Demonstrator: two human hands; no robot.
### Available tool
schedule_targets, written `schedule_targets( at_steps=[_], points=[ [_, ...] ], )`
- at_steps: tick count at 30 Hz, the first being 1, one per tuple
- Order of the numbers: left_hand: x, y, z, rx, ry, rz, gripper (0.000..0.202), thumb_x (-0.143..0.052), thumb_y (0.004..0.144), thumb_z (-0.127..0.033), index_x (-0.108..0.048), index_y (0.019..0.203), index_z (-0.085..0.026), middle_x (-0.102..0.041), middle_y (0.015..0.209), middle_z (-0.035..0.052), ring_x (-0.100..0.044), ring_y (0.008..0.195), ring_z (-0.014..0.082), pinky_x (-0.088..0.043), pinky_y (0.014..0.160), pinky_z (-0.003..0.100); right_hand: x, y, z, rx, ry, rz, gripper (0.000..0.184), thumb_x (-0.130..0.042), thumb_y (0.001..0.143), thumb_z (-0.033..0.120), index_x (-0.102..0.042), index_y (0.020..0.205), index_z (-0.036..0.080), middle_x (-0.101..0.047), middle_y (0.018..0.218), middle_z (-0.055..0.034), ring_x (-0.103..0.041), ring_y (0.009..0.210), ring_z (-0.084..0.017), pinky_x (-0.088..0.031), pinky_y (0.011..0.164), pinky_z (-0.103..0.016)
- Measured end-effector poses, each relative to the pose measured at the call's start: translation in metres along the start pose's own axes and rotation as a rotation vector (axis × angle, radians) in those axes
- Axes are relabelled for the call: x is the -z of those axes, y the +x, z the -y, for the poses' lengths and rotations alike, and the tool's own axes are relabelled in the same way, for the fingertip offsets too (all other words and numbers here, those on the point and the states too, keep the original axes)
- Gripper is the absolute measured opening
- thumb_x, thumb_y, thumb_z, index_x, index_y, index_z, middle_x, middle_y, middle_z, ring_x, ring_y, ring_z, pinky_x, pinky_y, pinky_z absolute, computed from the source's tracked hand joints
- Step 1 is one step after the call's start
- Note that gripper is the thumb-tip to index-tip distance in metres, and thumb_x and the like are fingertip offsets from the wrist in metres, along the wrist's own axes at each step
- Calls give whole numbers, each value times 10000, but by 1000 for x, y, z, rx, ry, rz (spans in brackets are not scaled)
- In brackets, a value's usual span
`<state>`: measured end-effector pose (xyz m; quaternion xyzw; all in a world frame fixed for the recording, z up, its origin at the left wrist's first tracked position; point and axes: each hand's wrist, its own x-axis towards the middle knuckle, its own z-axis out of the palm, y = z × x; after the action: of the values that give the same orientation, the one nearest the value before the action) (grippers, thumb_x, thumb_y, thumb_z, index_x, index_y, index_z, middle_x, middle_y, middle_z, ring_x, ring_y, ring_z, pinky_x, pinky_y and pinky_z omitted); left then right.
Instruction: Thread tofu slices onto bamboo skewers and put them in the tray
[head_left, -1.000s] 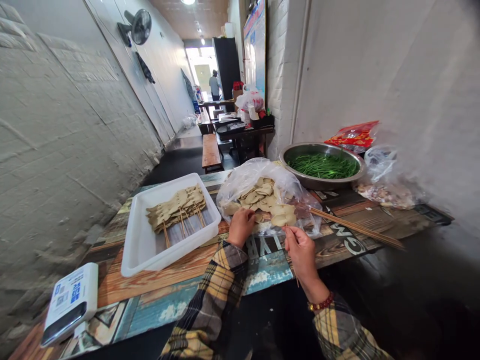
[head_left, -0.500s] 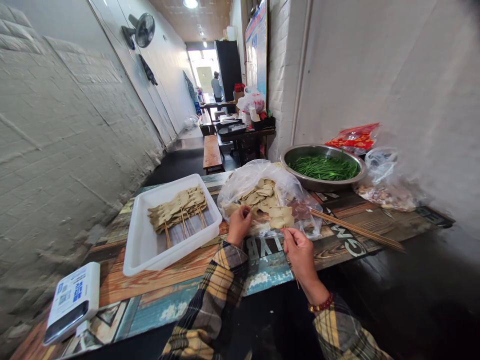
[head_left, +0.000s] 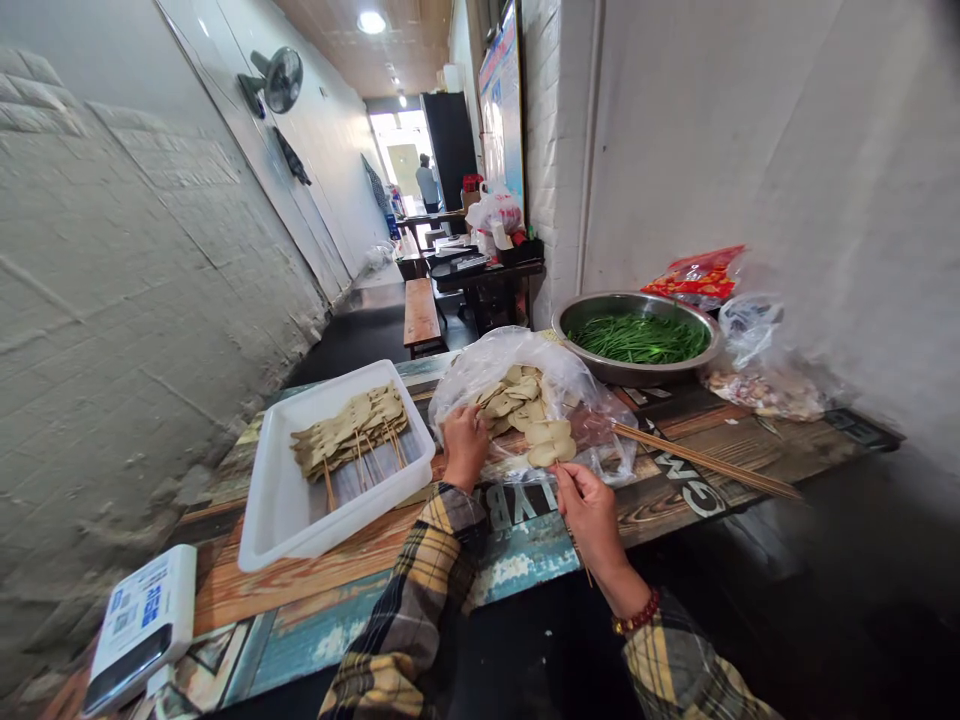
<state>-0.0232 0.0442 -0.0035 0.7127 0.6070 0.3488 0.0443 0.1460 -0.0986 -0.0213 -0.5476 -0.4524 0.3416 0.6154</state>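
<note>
My right hand (head_left: pixel 590 518) pinches a thin bamboo skewer (head_left: pixel 550 443) that carries two or three tan tofu slices at its top end. My left hand (head_left: pixel 465 444) is curled, fingers closed at the edge of a clear plastic bag (head_left: pixel 487 365) filled with loose tan slices (head_left: pixel 514 392); what it grips is hidden. A white tray (head_left: pixel 274 500) to the left holds several finished skewers (head_left: pixel 349 428). Both sleeves are yellow plaid.
A bundle of bare bamboo skewers (head_left: pixel 697 462) lies right of the bag. Behind stand a steel bowl of green chives (head_left: pixel 637 338), a red packet (head_left: pixel 694 275) and another clear bag (head_left: pixel 765 370). A white device (head_left: pixel 139 628) sits at the table's near left. A person stands far down the corridor.
My left hand lifted from the table edge to the bag's loose slices. The right hand and its loaded skewer rose slightly. The view shifted a little.
</note>
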Motion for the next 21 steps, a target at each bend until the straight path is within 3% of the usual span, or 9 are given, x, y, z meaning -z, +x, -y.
schedule_targets(
  at_steps=[4, 7, 15, 18, 21],
  points=[
    [-4, 15, -10, 73, 162, 105, 328, -528, 839, -300, -674, 1073, -123, -689, 1001, 168, -613, 968, 306, -434, 840, 398, 0, 1, 0, 11, 9, 12, 372, -525, 888, 462, -692, 881, 129, -464, 464, 59, -412, 424, -96, -325, 450, -204],
    [-7, 20, -13, 106, 191, 110, 320, -576, 815, -343, -677, 1035, -134, -695, 969, 157, -614, 961, 300, -426, 823, 380, -1, 1, 1, 11, 0, 18, 370, -511, 898, 454, -683, 867, 128, -455, 462, 63, -418, 425, -99, -333, 460, -210],
    [-11, 22, -21, 21, 172, 38, 98, -536, 758, -170, -630, 785, -184, -672, 809, 96, -608, 841, 249, -415, 754, 339, -1, 2, 5, 11, 11, 25, 339, -512, 902, 422, -677, 870, 128, -458, 475, 60, -438, 442, -104, -345, 477, -213],
    [-9, 22, -24, 16, 23, 15, 62, -540, 739, -158, -581, 700, -185, -658, 770, 75, -609, 817, 233, -431, 755, 339, 0, 2, 6, 18, 3, 27, 340, -510, 903, 420, -680, 861, 128, -455, 464, 59, -434, 435, -103, -339, 472, -213],
    [-2, 18, -23, 128, -390, 32, 94, -596, 715, -207, -522, 663, -181, -648, 738, 44, -629, 765, 208, -475, 720, 328, 0, 2, 7, 27, -2, 35, 341, -503, 909, 416, -675, 834, 132, -451, 460, 59, -433, 432, -102, -332, 467, -212]
  ],
)
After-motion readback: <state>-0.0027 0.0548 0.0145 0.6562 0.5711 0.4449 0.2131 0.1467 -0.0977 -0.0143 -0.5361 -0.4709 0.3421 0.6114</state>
